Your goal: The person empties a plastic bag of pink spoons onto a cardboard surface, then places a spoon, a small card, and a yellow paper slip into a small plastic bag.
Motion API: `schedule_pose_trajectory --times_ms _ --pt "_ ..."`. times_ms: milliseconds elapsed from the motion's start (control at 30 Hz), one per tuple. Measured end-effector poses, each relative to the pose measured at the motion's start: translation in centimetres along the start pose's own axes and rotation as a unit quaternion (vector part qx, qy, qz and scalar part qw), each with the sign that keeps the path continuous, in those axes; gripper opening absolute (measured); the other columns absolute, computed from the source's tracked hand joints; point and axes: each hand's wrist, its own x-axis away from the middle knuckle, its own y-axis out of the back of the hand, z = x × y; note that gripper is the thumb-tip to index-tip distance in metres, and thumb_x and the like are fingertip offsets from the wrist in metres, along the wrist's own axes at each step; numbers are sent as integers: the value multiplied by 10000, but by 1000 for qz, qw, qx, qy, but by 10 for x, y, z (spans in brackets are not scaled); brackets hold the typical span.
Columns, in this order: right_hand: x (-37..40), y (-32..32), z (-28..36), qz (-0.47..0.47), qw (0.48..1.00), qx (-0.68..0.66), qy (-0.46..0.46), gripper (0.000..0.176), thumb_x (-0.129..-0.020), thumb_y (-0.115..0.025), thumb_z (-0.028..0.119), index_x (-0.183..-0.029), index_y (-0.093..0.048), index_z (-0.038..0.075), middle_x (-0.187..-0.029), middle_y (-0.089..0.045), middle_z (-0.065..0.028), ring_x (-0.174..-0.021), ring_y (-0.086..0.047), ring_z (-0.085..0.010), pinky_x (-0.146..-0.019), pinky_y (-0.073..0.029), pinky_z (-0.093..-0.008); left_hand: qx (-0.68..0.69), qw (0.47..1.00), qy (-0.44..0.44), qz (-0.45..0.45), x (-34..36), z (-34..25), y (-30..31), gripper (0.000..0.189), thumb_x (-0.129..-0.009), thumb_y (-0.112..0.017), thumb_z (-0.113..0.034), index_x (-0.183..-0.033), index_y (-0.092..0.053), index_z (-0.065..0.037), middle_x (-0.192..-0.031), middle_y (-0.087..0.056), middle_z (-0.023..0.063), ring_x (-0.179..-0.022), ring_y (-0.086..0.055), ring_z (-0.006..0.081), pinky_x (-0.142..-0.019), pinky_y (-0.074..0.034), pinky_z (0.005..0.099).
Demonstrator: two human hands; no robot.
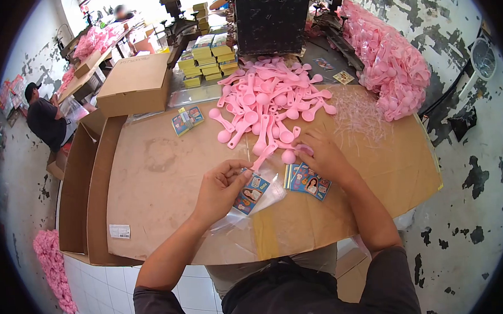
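My left hand (222, 189) pinches a blue printed card (251, 194) with a picture of a person on it, over clear plastic bags (274, 191). A pink measuring spoon (264, 156) reaches from the pile down to those fingertips. To the right, my right hand (324, 156) bends over the near edge of the pink spoon pile (271, 94), its fingers closed around a pink spoon (304, 149) that is mostly hidden. Beneath that wrist lies a small stack of the same blue cards (310, 182).
A banded card bundle (187, 121) lies left on the cardboard-covered table (152, 189). Behind stand a closed carton (135, 83), stacked yellow-edged card bundles (208, 58) and a black machine (271, 21). Bagged pink spoons (390, 61) and plastic strips (362, 118) sit right. Another person (46, 115) is at far left.
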Motion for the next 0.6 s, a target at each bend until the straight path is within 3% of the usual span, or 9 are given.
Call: schedule_pose_trajectory --times_ms 233,333,433,600 --pt "-5 45 31 26 985 -139 -94 423 -845 -730 -11 -1260 -646 8 -1153 -686 -97 -1019 -667 -175 -838 -546 -355 52 998 -20 3 0 0 -5 287 -1029 -638 -76 -1285 -568 34 -1038 -747 98 -900 -698 84 -766 -555 227" --pt "-3 17 34 -8 895 -429 -120 469 -904 -719 -4 -1350 -573 -3 -1137 -678 -77 -950 -653 -115 -784 -540 -285 53 998 -9 20 4 1 -10 304 -1028 -636 -67 -1305 -560 32 -1041 -745 101 -900 -704 88 -757 -562 233" --pt "-8 10 69 -67 839 -527 -120 532 -948 -698 10 -1434 -481 2 -1110 -659 -65 -907 -649 -108 -726 -535 -260 42 998 5 40 5 1 -14 322 -1024 -642 -64 -1320 -567 35 -1064 -743 108 -915 -715 105 -793 -570 239" --pt "-9 10 80 -79 849 -516 -80 595 -931 -710 -21 -1464 -447 9 -1080 -609 -54 -914 -669 -99 -674 -530 -244 15 998 16 63 8 0 -16 319 -1024 -636 -52 -1325 -585 41 -1104 -736 106 -971 -701 103 -844 -568 242"
